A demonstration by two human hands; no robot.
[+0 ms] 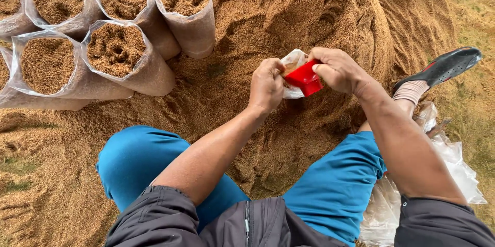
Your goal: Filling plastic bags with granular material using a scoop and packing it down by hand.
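At centre, over the sawdust heap (309,10): left hand (266,85) closed on the near edge of a small clear bag (292,61), fingers curled tight, pinching the plastic to keep the mouth spread. Right hand (337,69) wrapped shut around a red scoop (305,78), thumb on top, scoop tipped toward the bag mouth and touching it, apparently so that contents fall inside rather than beside. Bag held just above the heap, between both hands, largely hidden behind the scoop; fill level not determinable. Upper left: six filled bags (116,48) standing or leaning upright against one another on the heap slope, mouths open, kept well apart from the hands. Lower right, beside the right knee: stack of empty bags (454,159), near the right arm. Seated posture, legs in blue trousers (134,159) splayed around the working spot; black shoe (446,66) at right.
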